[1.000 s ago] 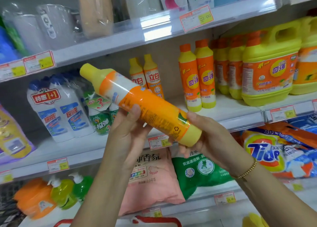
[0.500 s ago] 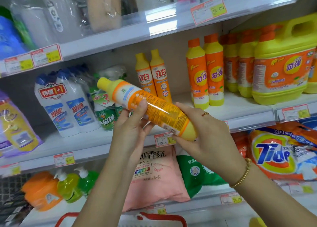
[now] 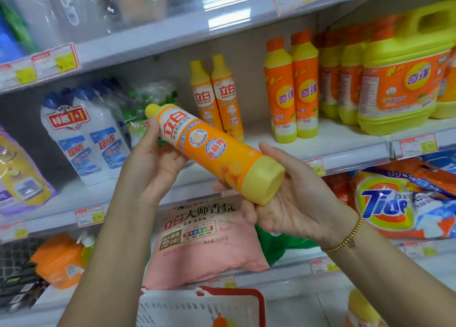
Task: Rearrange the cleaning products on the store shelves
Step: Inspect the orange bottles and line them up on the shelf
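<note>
I hold an orange and yellow dish soap bottle (image 3: pixel 214 151) tilted in front of the middle shelf (image 3: pixel 333 151), cap up to the left and base toward me, front label showing. My left hand (image 3: pixel 153 159) grips the neck end from below. My right hand (image 3: pixel 293 198) cups the yellow base, fingers under it. Two matching bottles (image 3: pixel 217 97) stand upright on the shelf just behind it.
Taller orange bottles (image 3: pixel 291 92) and a big yellow jug (image 3: pixel 404 80) stand to the right. White toilet cleaner bottles (image 3: pixel 84 134) are at the left. Detergent bags, pink (image 3: pixel 204 240) and Tide (image 3: pixel 394 203), lie on the lower shelf. A red-rimmed basket (image 3: pixel 209 307) is below.
The bottle has been turned about its length, so the front label now faces me instead of the back label. The camera has moved closer to the shelf.
</note>
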{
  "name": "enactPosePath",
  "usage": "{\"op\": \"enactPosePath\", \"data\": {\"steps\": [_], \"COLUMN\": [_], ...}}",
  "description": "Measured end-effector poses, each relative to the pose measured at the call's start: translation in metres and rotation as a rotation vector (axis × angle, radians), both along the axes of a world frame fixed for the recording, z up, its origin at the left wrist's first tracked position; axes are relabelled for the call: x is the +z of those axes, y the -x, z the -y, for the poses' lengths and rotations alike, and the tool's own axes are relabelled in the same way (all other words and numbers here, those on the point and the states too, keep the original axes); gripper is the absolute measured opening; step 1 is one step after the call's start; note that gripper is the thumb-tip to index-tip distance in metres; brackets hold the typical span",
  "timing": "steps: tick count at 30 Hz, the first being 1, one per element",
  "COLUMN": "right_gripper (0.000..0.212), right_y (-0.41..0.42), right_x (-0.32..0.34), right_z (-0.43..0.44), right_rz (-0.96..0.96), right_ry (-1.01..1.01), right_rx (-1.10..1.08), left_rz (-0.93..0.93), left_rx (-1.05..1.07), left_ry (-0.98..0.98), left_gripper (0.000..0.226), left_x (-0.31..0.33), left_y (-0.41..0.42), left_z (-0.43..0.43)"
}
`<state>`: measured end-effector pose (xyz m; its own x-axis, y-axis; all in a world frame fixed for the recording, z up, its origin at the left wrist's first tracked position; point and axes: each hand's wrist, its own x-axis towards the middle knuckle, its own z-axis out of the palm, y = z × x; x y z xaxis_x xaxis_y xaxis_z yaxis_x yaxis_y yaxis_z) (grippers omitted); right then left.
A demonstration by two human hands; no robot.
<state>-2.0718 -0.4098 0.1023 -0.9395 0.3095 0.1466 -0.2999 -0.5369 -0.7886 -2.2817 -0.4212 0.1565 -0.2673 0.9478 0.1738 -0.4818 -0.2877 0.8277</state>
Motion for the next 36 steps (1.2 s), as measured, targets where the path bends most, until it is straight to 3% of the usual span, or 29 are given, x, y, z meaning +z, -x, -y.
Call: {"op": "enactPosePath", "data": {"steps": [8, 11, 13, 15, 18, 21, 25, 30, 36], "right_gripper": [0.080, 0.077, 0.072, 0.069, 0.044, 0.024, 0.030, 0.038, 0.049], "right_y": [-0.017, -0.042, -0.060, -0.079, -0.109, -0.136, -0.160, -0.169, -0.152], "right_x": [0.019, 0.018, 0.014, 0.002, -0.022, -0.051, -0.096, -0.135, -0.156], "right_z": [0.014, 0.019, 0.021, 0.016, 0.002, -0.015, -0.039, -0.039, -0.029], "right_rz": [0.073, 0.259, 0.427, 0.573, 0.786, 1.042, 1.434, 1.517, 1.559], "right_ry": [0.045, -0.126, -0.259, -0.344, -0.476, -0.691, -0.837, -0.912, -1.108], "right_rx": [0.163, -0.021, -0.236, -0.391, -0.522, -0.565, -0.419, -0.266, -0.087], "left_rz": [0.088, 0.077, -0.010, -0.158, -0.420, -0.708, -1.200, -1.319, -1.306], "left_rx": [-0.082, -0.093, -0.083, -0.066, -0.101, -0.163, -0.239, -0.370, -0.470], "left_ry": [0.124, 0.033, -0.034, -0.066, -0.102, -0.097, -0.093, 0.164, 0.281], "left_gripper": [0.056, 0.052, 0.053, 0.035, 0.017, 0.038, 0.050, 0.052, 0.042], "left_x": [-0.008, -0.009, -0.010, -0.015, -0.032, -0.065, -0.131, -0.217, -0.280], "left_y": [-0.013, -0.025, -0.034, -0.047, -0.074, -0.107, -0.147, -0.155, -0.168], "left_z": [-0.003, 0.001, 0.004, 0.007, 0.008, 0.009, 0.014, 0.010, 0.022]}}
